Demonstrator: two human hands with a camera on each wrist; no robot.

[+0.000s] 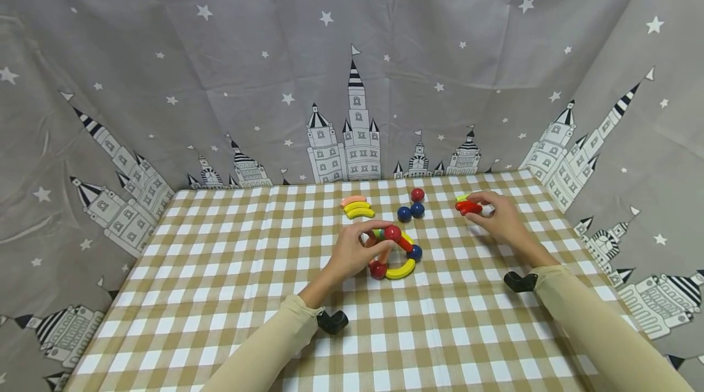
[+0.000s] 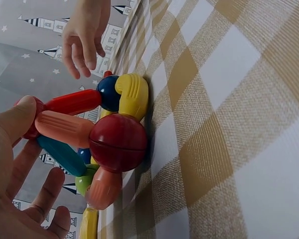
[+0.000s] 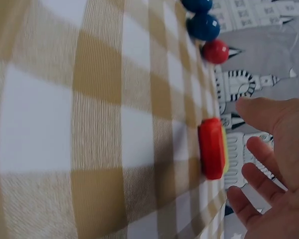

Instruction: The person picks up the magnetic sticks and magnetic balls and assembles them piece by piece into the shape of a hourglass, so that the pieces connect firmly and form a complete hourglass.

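My left hand (image 1: pixel 352 251) pinches a red ball (image 1: pixel 393 232) between thumb and fingers, at the peak of a toy frame built from balls and rods. From that ball a red rod (image 2: pixel 74 101), a salmon rod (image 2: pixel 65 128) and a teal rod (image 2: pixel 65 154) slope down to the base. A lower red ball (image 1: pixel 377 269), a blue ball (image 1: pixel 415 252) and a curved yellow piece (image 1: pixel 400 270) form part of that base. My right hand (image 1: pixel 497 218) reaches over red rods (image 3: pixel 212 148), its fingers spread and apart from them in the right wrist view. A yellow-green piece (image 3: pixel 225 149) lies behind them.
Two loose blue balls (image 1: pixel 410 212) and a red ball (image 1: pixel 418 194) lie behind the frame. Left of them are curved yellow pieces (image 1: pixel 359 210) and a salmon piece (image 1: pixel 352 200). A checked cloth (image 1: pixel 220 294) covers the table; a grey curtain (image 1: pixel 247 74) hangs at its back.
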